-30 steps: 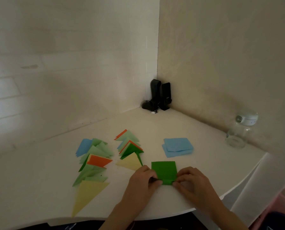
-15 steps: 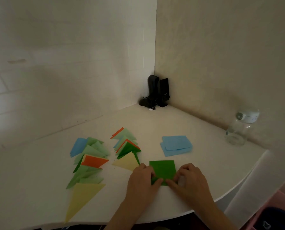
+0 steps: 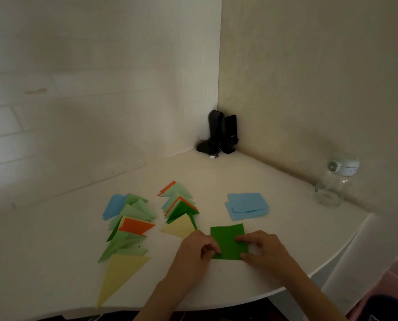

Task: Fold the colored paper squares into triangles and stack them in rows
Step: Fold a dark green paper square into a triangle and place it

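On the white table two rows of folded triangles already lie, too overlapped to count. One green square sits flat near the front edge, the left hand and right hand pinching its sides. Several blue squares wait beyond, so plenty seems left.

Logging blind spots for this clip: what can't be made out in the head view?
- Near edge of the green paper square: covered by the left hand and right hand.
- Lower triangles in both rows: buried under upper ones.
- Bottle label: blurred.
- Forearms: cut off by bottom edge.
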